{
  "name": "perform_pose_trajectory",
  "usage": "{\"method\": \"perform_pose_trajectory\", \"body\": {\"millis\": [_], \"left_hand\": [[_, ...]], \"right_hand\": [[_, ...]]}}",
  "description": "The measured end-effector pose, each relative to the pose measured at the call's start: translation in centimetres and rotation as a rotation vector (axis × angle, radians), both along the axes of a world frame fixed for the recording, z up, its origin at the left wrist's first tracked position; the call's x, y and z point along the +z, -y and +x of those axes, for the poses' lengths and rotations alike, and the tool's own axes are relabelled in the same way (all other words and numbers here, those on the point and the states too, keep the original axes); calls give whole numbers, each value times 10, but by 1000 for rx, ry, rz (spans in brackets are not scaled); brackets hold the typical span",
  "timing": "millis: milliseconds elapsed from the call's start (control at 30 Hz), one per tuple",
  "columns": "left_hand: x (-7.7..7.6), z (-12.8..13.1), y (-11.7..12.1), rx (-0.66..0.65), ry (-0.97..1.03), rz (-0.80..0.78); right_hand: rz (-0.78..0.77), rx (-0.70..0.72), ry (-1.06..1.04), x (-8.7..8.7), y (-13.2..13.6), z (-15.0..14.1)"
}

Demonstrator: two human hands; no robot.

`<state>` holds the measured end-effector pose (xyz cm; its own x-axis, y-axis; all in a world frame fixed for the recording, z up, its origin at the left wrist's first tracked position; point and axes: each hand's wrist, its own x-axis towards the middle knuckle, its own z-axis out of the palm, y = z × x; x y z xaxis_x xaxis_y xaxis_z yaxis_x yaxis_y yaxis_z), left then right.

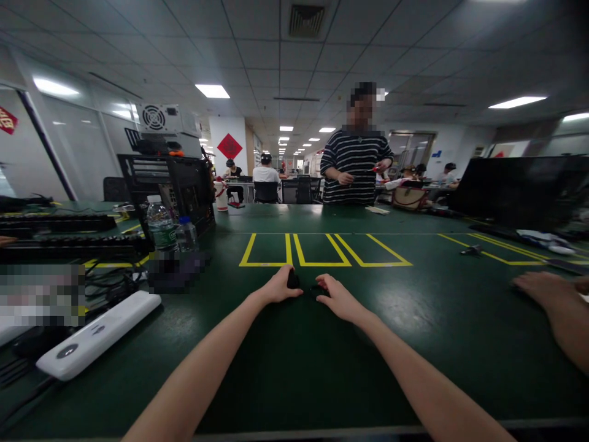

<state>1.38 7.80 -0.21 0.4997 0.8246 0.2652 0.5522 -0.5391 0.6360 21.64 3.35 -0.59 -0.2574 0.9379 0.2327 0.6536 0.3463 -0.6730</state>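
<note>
Just in front of the yellow tape outlines (319,264), my two hands are close together over the dark green table (294,368). Between its thumb and fingers, my left hand (277,286) grips a small black object (293,279). My right hand (338,298), a short gap away, has its thumb and fingers curled around a second dark piece (316,290). Both pieces are small and partly covered by my fingers, so their kind does not show.
A white power strip (99,334), cables, water bottles (161,224) and an open computer case (165,190) are on the left. A monitor (515,190) stands right. Another person's hand (543,288) rests at the right edge; a person in stripes (356,166) stands opposite.
</note>
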Motion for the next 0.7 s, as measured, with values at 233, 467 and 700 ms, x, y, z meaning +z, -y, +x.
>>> {"method": "perform_pose_trajectory", "body": {"millis": [233, 467, 700], "left_hand": [[14, -12, 27, -227, -62, -58], [14, -37, 95, -165, 53, -118], [14, -40, 130, -18, 82, -5]], "right_hand": [[-82, 231, -67, 18, 18, -16], [-252, 263, -336, 27, 57, -57], [-297, 210, -348, 13, 72, -78]]}}
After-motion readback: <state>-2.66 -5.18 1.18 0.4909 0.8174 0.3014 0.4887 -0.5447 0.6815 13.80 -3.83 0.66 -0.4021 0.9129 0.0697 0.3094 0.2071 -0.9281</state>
